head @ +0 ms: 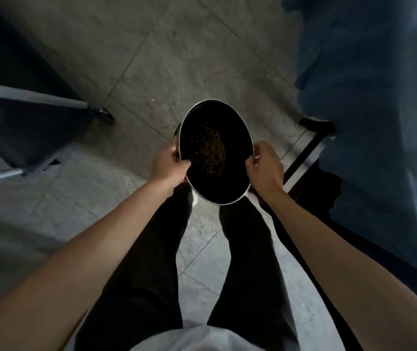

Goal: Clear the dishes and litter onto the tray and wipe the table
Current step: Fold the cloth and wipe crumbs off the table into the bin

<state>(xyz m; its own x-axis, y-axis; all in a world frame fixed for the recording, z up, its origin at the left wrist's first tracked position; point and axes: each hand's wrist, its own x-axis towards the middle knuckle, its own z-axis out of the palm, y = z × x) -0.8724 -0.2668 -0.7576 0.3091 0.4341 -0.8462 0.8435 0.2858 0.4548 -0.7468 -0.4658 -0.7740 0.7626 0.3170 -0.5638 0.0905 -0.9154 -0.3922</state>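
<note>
Bowl (216,150) held between left hand (169,162) and right hand (264,165), each gripping its rim.

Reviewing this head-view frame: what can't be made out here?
- Tray and table: neither is identifiable in the head view; the furniture at both sides is cut off by the edges.
- Pot contents: a brownish speckled patch, too dark to identify.
- Left hand and right hand fingers: partly hidden behind the pot's rim.
- Shoes: mostly hidden under the pot.
- Blue cloth: motion-blurred, cut off at the right edge.
</note>
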